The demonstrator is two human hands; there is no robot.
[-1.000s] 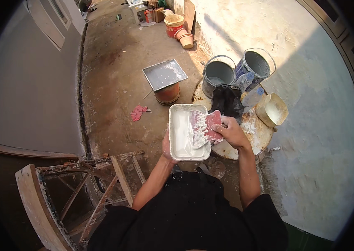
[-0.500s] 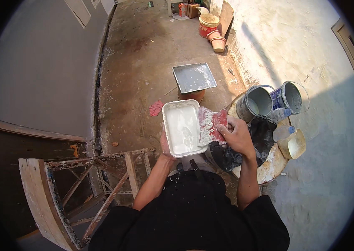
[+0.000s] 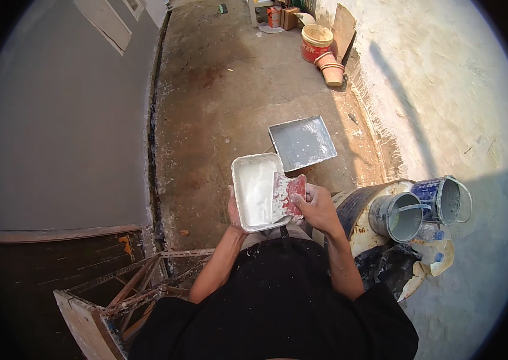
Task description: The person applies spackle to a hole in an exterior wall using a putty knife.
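Observation:
In front of my body, a white rectangular tub holds a layer of smooth white paste. My left hand grips the tub along its left side, the fingers mostly hidden beneath it. A putty scraper with a red handle and a paste-smeared blade is in my right hand, whose thumb presses on the handle. The blade lies over the tub's right rim, its edge toward the paste.
A rusty drum at right bears a grey bucket, a blue bucket, plastic bottles and black plastic. Ahead is a shallow grey tray. A paint-spattered trestle stands at lower left. Red and pink buckets sit farther off.
My view has shifted, so the drum and the grey tray appear lower and the trestle sits farther down. The scraper has moved slightly left over the tub. Both hands keep their holds.

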